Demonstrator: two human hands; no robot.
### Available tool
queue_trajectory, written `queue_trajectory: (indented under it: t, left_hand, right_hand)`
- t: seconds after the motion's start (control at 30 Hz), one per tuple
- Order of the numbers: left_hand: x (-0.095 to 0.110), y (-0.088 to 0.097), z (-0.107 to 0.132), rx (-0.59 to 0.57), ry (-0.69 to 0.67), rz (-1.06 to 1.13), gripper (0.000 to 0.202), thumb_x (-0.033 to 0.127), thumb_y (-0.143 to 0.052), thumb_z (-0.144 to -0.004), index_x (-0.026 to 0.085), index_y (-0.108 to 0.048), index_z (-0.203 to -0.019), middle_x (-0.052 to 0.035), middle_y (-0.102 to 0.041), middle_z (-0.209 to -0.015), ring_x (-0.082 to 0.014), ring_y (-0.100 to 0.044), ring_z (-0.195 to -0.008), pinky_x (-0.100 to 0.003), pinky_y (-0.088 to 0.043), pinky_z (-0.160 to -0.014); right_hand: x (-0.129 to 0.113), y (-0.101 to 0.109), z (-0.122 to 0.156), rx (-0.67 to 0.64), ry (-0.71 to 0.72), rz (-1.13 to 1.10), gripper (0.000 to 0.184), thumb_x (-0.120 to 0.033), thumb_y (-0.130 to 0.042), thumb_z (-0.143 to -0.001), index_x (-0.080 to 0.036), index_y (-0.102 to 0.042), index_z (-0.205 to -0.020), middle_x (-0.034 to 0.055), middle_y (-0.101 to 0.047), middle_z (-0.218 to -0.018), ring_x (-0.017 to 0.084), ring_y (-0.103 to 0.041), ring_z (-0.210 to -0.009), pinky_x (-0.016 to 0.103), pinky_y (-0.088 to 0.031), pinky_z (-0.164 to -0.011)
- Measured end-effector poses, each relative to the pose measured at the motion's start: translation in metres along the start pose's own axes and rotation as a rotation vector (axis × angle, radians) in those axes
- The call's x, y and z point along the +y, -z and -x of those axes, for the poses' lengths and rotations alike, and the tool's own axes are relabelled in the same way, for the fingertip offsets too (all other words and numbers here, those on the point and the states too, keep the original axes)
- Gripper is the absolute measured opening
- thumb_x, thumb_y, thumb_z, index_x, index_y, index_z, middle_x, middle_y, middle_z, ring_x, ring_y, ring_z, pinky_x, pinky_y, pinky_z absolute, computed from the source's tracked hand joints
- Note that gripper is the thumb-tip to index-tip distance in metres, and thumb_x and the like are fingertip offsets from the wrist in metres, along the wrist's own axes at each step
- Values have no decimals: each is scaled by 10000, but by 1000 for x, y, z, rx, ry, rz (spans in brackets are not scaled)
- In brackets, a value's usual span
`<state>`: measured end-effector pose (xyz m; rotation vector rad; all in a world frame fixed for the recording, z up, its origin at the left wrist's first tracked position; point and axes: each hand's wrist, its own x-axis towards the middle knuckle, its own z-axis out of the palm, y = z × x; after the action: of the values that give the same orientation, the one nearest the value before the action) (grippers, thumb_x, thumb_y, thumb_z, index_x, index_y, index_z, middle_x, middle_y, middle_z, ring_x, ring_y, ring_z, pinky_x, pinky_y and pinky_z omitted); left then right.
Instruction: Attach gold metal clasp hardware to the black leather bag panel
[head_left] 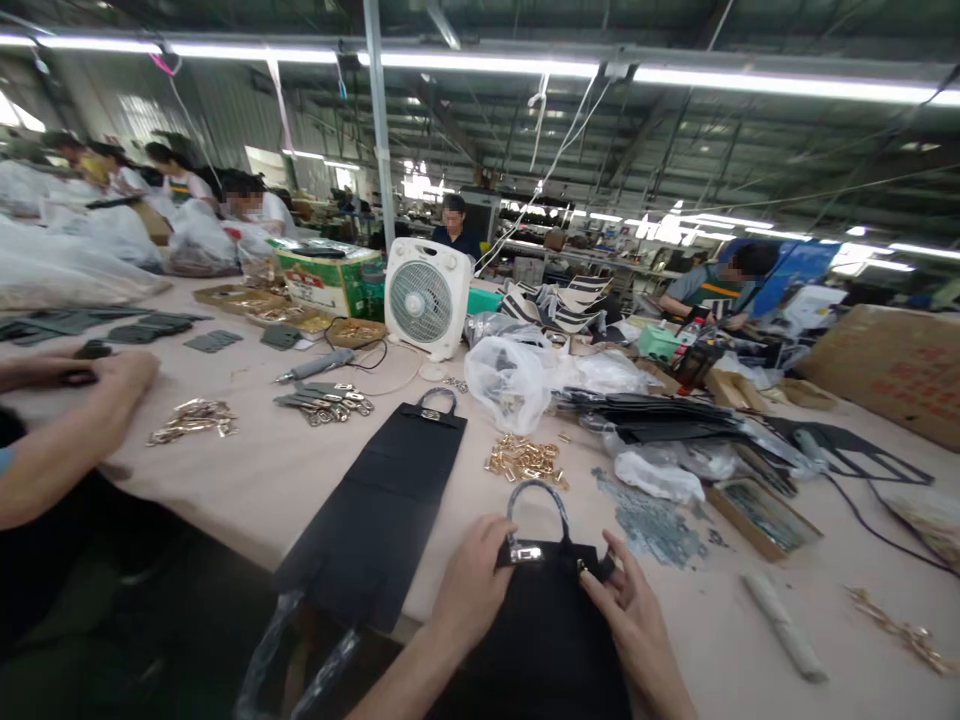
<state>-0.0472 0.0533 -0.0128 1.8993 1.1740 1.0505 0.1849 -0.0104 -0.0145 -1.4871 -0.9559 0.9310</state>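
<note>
A black bag panel (pixel 547 640) lies at the table's front edge, with a plastic-wrapped handle (pixel 538 490) arching from its top. A shiny metal clasp plate (pixel 525 553) sits below the handle. My left hand (pixel 476 575) is closed on the panel's upper left corner, beside the plate. My right hand (pixel 630 605) pinches a small black strap tab (pixel 601 566) at the upper right corner, near a bit of metal hardware. To the left lies a second long black bag panel (pixel 382 490) with its own handle and clasp, its lower end hanging over the edge.
Gold fittings (pixel 525 460) and grey scraps (pixel 656 520) lie ahead. A white fan (pixel 427 298), a grey corded tool (pixel 315 366) and strap pieces (pixel 322 402) stand or lie farther back. A co-worker's hands (pixel 112 385) are at the left; a rolled cloth (pixel 784 625) is at right.
</note>
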Motion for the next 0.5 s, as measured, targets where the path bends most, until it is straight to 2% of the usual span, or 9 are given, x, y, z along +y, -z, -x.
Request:
queue_trajectory:
  t: [0.07,0.13,0.17,0.23,0.33,0.43,0.5]
  left_hand:
    - [-8,1,-5,40,41,53,279,257,-488,-1023,258,-693,-1214,-80,-708,-1231,-248,-666,-1155,-420,-540,-1040]
    - [-12,1,-10,96,88,87,295,286,-450,-1041,256,-691,-1210,-77,-724,-1191,-243,-681,-1123,-413,-546,-1020]
    - [-13,1,-12,112,104,91,297,287,-448,-1039,254,-687,-1212,-78,-726,-1183,-244,-682,-1117,-414,-546,-1016]
    - [-14,0,-12,121,123,75,292,271,-457,-1025,250,-681,-1211,-82,-722,-1173,-248,-679,-1105,-422,-549,-1000]
    - [-14,-1,-9,148,125,30,271,286,-507,-1005,243,-676,-1213,-102,-707,-1192,-270,-657,-1130,-447,-548,-998]
    - [-18,-2,-7,221,114,3,283,351,-502,-1028,235,-676,-1218,-122,-689,-1248,-291,-618,-1210,-499,-500,-1085]
    - [-22,-4,-12,209,105,19,299,324,-439,-1043,236,-686,-1188,-121,-698,-1223,-289,-620,-1194,-508,-499,-1081]
  right_hand:
    - [2,-7,-6,-16,58,153,857,-608,-781,-815,-192,-516,-1516,-25,-627,-741,199,-639,-668,302,-530,-630]
    - [6,-10,-12,-63,87,297,748,-617,-709,-864,-182,-582,-1459,-46,-557,-667,173,-548,-578,289,-467,-568]
    - [8,-9,-15,-93,90,345,723,-620,-684,-879,-185,-592,-1449,-33,-585,-705,167,-532,-567,294,-462,-564]
    - [12,-7,-23,-86,109,404,725,-632,-661,-885,-196,-581,-1458,33,-682,-935,161,-556,-593,318,-501,-601]
    - [18,-1,-33,91,229,482,727,-656,-648,-881,-197,-589,-1441,129,-634,-1281,200,-633,-746,380,-567,-730]
    - [20,-3,-37,246,423,552,666,-653,-619,-917,-199,-611,-1404,159,-575,-1355,304,-639,-1053,454,-563,-889]
    - [18,-9,-36,281,566,588,619,-627,-621,-937,-206,-611,-1391,164,-551,-1377,361,-565,-1243,533,-492,-1045]
